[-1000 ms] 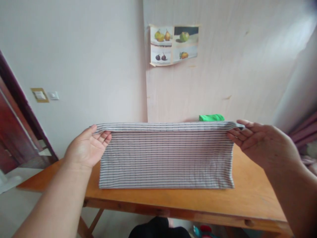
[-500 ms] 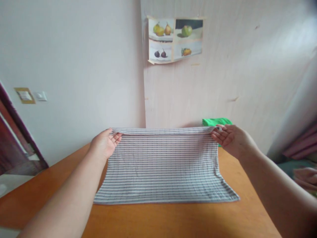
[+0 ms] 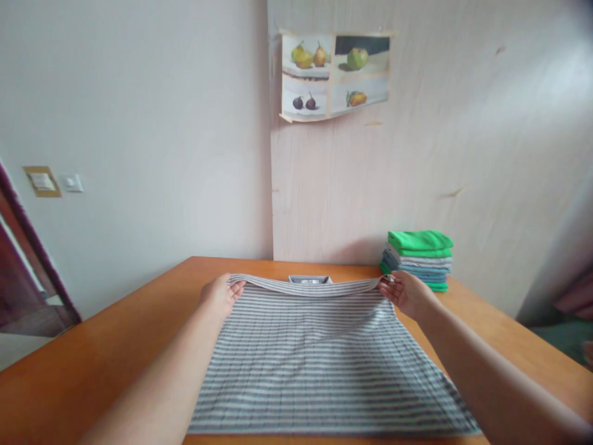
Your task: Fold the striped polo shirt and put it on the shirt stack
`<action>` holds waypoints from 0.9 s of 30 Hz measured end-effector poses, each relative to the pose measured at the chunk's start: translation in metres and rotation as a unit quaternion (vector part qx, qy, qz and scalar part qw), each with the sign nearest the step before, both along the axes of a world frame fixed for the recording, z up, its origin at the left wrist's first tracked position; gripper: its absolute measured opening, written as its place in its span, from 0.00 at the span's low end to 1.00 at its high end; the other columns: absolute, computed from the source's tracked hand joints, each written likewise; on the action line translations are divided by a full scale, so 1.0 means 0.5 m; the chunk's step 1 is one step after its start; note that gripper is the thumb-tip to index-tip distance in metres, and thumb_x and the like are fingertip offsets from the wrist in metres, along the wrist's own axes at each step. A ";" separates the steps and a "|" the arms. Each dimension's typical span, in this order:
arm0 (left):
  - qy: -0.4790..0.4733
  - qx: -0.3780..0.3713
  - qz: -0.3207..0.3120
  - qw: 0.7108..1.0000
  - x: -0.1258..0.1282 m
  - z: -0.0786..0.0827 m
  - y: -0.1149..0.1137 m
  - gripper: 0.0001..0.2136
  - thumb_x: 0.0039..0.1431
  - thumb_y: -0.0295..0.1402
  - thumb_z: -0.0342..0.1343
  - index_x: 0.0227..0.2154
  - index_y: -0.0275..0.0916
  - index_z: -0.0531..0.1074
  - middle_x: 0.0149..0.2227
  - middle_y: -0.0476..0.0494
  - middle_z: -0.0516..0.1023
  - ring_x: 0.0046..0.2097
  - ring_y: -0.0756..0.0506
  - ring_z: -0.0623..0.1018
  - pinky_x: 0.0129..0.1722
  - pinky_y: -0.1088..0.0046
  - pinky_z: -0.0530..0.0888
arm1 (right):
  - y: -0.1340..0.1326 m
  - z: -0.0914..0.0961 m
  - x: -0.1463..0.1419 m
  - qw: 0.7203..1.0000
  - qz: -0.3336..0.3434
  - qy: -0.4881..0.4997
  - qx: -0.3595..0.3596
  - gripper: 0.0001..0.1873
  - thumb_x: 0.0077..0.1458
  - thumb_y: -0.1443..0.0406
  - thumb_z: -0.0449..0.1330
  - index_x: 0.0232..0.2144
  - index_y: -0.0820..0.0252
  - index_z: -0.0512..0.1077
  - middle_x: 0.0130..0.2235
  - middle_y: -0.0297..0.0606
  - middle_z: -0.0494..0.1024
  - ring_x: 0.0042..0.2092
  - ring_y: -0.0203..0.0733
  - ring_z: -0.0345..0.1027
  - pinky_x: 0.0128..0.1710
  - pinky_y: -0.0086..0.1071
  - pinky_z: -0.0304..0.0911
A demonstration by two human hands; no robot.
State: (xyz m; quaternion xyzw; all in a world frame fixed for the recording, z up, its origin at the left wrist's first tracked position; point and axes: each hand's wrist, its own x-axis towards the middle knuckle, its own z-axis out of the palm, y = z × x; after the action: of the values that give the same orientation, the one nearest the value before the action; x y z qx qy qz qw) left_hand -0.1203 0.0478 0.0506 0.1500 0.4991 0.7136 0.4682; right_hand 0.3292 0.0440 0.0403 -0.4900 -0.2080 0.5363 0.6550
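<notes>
A grey-and-white striped cloth (image 3: pixel 319 358) spreads over the wooden table, its near edge lying close to me. My left hand (image 3: pixel 223 295) pinches its far left corner, and my right hand (image 3: pixel 407 293) pinches the far right corner. Between the hands the far edge is folded over in a narrow band and sags slightly in the middle. Just behind that edge shows a small grey patterned piece (image 3: pixel 309 280); whether it belongs to the cloth I cannot tell.
A stack of folded cloths (image 3: pixel 418 259), green on top with grey and blue below, stands at the table's back right. The wooden table (image 3: pixel 115 346) meets a wall bearing a sheet of fruit pictures (image 3: pixel 336 77). Wall switches (image 3: pixel 42 181) are at left.
Both hands have lowered the cloth's far edge and come slightly closer together. More cloth now lies on the table, its near edge closer to me. The folded stack has come into fuller view.
</notes>
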 end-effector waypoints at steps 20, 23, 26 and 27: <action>-0.007 -0.027 0.050 0.998 -0.007 -0.040 0.099 0.06 0.58 0.24 0.53 0.37 0.39 0.67 0.33 0.45 0.77 0.28 0.47 0.81 0.36 0.67 0.77 | 0.124 -0.044 -0.005 0.999 -0.020 -0.017 -0.036 0.04 0.58 0.72 0.53 0.33 0.62 0.67 0.25 0.41 0.76 0.25 0.40 0.74 0.25 0.31 0.74; -0.003 -0.006 0.040 0.999 -0.008 -0.042 0.105 0.05 0.61 0.25 0.50 0.38 0.40 0.67 0.37 0.44 0.77 0.33 0.48 0.82 0.39 0.70 0.77 | 0.130 -0.045 -0.003 0.999 -0.019 -0.010 -0.030 0.04 0.59 0.71 0.51 0.35 0.60 0.66 0.26 0.39 0.76 0.27 0.38 0.74 0.27 0.30 0.74; 0.011 0.011 0.006 1.000 0.002 -0.054 0.104 0.05 0.63 0.28 0.48 0.38 0.40 0.68 0.40 0.41 0.78 0.39 0.48 0.82 0.42 0.71 0.76 | 0.126 -0.053 -0.011 1.000 -0.002 -0.001 -0.014 0.03 0.62 0.67 0.50 0.37 0.58 0.64 0.32 0.42 0.77 0.34 0.40 0.77 0.33 0.32 0.76; 0.022 0.011 -0.006 1.000 0.007 -0.061 0.102 0.05 0.63 0.29 0.49 0.38 0.40 0.69 0.41 0.39 0.78 0.41 0.47 0.82 0.43 0.70 0.76 | 0.123 -0.059 -0.015 1.000 0.003 -0.002 -0.011 0.03 0.62 0.66 0.50 0.38 0.58 0.64 0.34 0.44 0.77 0.36 0.41 0.78 0.35 0.33 0.76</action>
State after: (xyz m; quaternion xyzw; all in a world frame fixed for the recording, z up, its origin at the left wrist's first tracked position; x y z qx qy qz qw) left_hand -0.1168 0.0988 0.0202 0.1740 0.5002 0.7127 0.4600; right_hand 0.3214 0.1054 0.0110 -0.4973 -0.2055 0.5396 0.6475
